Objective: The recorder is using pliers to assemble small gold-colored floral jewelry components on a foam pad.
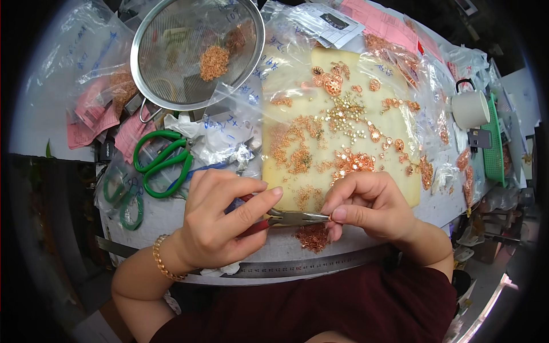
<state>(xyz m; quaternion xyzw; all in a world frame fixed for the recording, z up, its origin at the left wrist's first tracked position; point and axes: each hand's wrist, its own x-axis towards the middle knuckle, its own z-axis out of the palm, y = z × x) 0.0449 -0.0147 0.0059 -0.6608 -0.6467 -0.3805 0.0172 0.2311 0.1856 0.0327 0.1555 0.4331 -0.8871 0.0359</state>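
Observation:
My left hand (213, 220) is closed around pliers (298, 218) with red handles, their metal jaws pointing right. At the jaw tips, the thumb and fingers of my right hand (372, 207) pinch a tiny copper-coloured piece (330, 218), mostly hidden by the fingertips. Just below the jaws lies a heap of fine reddish-copper bits (313, 238). Beyond both hands is a cream pad (403, 188). It carries a cluster of shiny copper-coloured findings (353, 162), small gold-toned pieces (347, 112), scattered little rings (298, 157) and a round openwork ornament (332, 84).
A mesh sieve (166, 63) rests at the far left over plastic bags. Green-handled scissors (163, 163) lie left of my hands. A white mug (470, 108) and green basket (493, 140) stand at the right. A steel ruler (309, 266) runs along the near edge.

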